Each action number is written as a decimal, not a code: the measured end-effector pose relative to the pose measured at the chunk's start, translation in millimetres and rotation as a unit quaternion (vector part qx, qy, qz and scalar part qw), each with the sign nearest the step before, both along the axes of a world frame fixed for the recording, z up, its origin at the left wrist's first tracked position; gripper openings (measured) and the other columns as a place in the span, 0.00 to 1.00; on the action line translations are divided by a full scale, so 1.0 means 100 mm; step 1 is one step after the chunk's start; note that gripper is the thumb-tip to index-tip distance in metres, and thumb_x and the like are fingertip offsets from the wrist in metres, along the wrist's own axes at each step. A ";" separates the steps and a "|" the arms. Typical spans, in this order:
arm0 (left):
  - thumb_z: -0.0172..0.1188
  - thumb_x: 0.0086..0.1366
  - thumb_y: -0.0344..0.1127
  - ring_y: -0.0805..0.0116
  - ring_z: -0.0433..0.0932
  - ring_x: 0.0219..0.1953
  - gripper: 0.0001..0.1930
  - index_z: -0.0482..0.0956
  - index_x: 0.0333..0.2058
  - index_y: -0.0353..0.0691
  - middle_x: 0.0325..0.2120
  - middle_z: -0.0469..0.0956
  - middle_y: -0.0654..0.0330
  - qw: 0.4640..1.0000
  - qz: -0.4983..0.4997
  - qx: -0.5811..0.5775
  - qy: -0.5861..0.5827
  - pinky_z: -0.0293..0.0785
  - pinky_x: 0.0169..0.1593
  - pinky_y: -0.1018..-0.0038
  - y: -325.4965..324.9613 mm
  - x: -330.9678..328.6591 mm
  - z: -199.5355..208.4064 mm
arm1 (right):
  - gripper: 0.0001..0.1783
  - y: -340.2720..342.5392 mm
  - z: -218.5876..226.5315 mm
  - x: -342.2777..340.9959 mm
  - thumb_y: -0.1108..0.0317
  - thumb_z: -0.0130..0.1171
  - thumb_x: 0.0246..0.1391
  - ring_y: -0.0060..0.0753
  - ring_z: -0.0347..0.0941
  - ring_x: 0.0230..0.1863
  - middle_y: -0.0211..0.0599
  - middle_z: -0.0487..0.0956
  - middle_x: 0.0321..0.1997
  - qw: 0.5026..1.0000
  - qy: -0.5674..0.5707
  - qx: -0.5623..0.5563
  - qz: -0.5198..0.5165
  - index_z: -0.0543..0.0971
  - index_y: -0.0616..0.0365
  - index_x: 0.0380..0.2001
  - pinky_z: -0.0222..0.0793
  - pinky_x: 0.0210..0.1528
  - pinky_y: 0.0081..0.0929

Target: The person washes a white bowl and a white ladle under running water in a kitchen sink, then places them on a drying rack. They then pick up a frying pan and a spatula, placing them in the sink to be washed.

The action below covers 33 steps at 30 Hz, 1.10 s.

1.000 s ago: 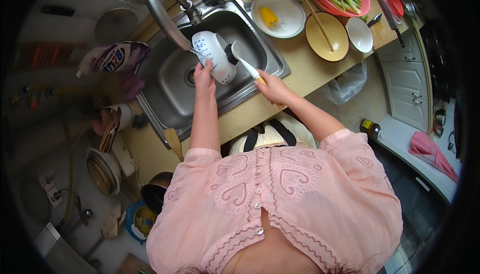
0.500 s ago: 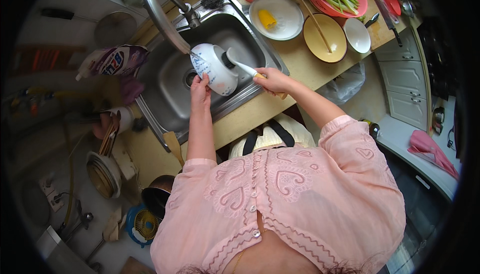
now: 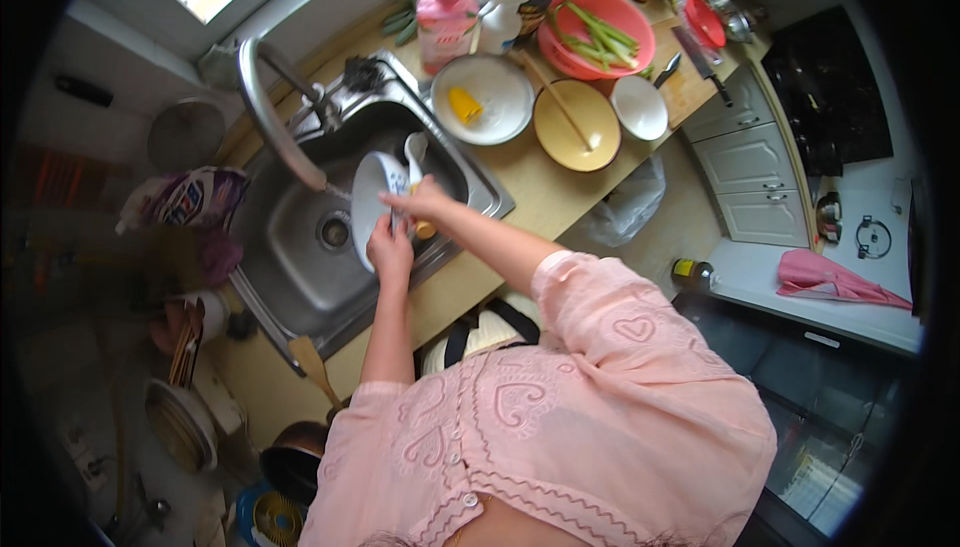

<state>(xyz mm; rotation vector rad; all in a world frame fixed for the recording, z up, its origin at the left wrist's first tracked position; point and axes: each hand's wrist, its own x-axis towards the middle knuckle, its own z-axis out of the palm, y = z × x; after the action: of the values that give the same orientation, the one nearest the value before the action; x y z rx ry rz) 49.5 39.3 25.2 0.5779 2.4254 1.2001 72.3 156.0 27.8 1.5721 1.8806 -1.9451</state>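
Observation:
A white bowl (image 3: pixel 366 209) with blue markings is tipped on its side over the steel sink (image 3: pixel 290 277). My left hand (image 3: pixel 391 247) is closed on its lower rim. Against the bowl's right side, my right hand (image 3: pixel 425 202) is closed round a white-headed dish brush (image 3: pixel 414 150), with the yellowish end of the handle showing below the hand. The right fingertips reach the bowl too, close to the left hand. Just left of the bowl, the tap spout (image 3: pixel 312 179) ends, with a little water at its mouth. The brush's bristles are hidden.
Right of the sink stand a white basin (image 3: pixel 500 82) with a yellow piece in it, a yellow bowl (image 3: pixel 560 147) with a chopstick-like stick, a small white bowl (image 3: pixel 640 107) and a pink basin (image 3: pixel 560 57) of green stalks. A knife (image 3: pixel 700 62) lies beyond. A wooden spatula (image 3: pixel 313 365) lies at the near-left edge.
The bowl has turned from showing its outside to nearly edge-on. My right hand has come in against the bowl, bringing the brush more upright. The whole view has shifted.

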 end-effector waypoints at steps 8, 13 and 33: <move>0.51 0.61 0.37 0.58 0.75 0.37 0.13 0.75 0.39 0.33 0.34 0.76 0.50 0.986 -0.043 0.106 -0.119 0.68 0.42 0.73 -0.42 -0.09 -0.23 | 0.15 -0.11 -0.17 -0.03 0.66 0.59 0.36 0.24 0.67 0.11 0.36 0.72 0.13 0.993 0.050 -0.112 -0.006 0.71 0.69 0.18 0.64 0.12 0.22; 0.54 0.57 0.38 0.57 0.65 0.53 0.28 0.59 0.54 0.32 0.49 0.67 0.54 0.959 0.271 0.046 0.070 0.60 0.56 0.64 -0.96 -0.34 -0.92 | 0.12 0.00 -0.06 0.13 0.63 0.57 0.39 0.20 0.62 0.10 0.30 0.67 0.11 0.970 0.103 -0.217 0.026 0.71 0.61 0.15 0.60 0.12 0.19; 0.49 0.47 0.26 0.51 0.71 0.45 0.26 0.62 0.49 0.36 0.44 0.68 0.50 0.798 0.155 0.323 -0.485 0.78 0.37 0.51 -0.86 -0.32 -0.33 | 0.18 -0.12 0.61 0.34 0.63 0.47 0.50 0.51 0.73 0.36 0.50 0.76 0.31 0.794 0.002 0.208 0.572 0.69 0.54 0.45 0.67 0.35 0.44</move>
<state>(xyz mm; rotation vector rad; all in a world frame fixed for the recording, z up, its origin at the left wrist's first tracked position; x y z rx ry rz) 17.4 -47.0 -7.4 -0.2911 1.2228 1.8586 105.8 144.0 89.0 0.1510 2.4264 -0.9939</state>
